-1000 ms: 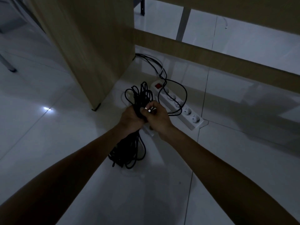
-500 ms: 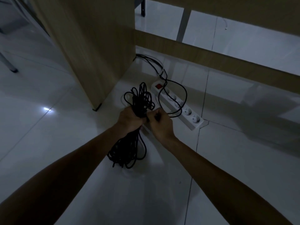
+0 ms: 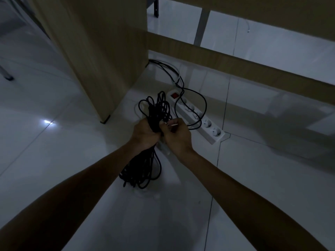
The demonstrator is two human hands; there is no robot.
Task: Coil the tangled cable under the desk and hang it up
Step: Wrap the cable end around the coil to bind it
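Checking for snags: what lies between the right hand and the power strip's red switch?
In the head view, a loose black cable loop crosses the strip between the right hand and red switch.

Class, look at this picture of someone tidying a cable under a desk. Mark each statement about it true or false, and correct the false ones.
1. The left hand grips the black cable bundle around its middle. True.
2. The power strip lies on the desk top. False: it lies on the white tiled floor.
3. The strip's switch is red. True.
4. The bundle already hangs from a hook. False: it is held in the hands, its lower loops near the floor.
5. The right hand rests on the floor. False: it is at the bundle, beside the left hand.
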